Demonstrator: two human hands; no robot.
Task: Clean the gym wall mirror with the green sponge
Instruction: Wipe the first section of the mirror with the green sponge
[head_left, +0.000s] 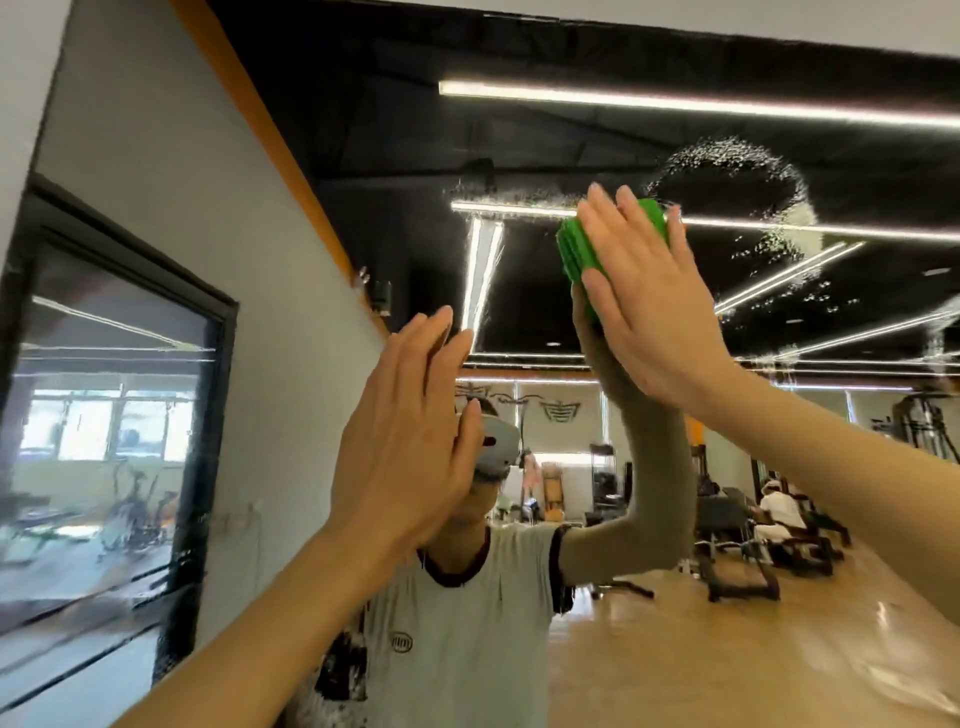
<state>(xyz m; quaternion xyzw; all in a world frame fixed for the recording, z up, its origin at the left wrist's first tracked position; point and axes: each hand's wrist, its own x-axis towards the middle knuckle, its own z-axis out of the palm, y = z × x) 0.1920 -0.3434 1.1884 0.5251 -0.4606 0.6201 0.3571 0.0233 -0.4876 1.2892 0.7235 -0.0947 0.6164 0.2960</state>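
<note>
R hand (644, 306) pressed green sponge (576, 249) flat to mirror (571, 130) w/ straight fingers (foam arc at 2 o'clock); L hand (400, 447) open, bracing.

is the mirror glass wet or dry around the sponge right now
Wet, at least there: white foamy streaks curve across the mirror right of the green sponge, which the right hand presses flat to the glass.

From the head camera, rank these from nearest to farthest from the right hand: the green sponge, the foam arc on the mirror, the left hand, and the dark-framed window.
1. green sponge: under the right hand, pressed to the mirror.
2. foam arc: just above and right of that hand.
3. left hand: lower left, flat toward the glass.
4. dark-framed window: far left, on the side wall.
</note>
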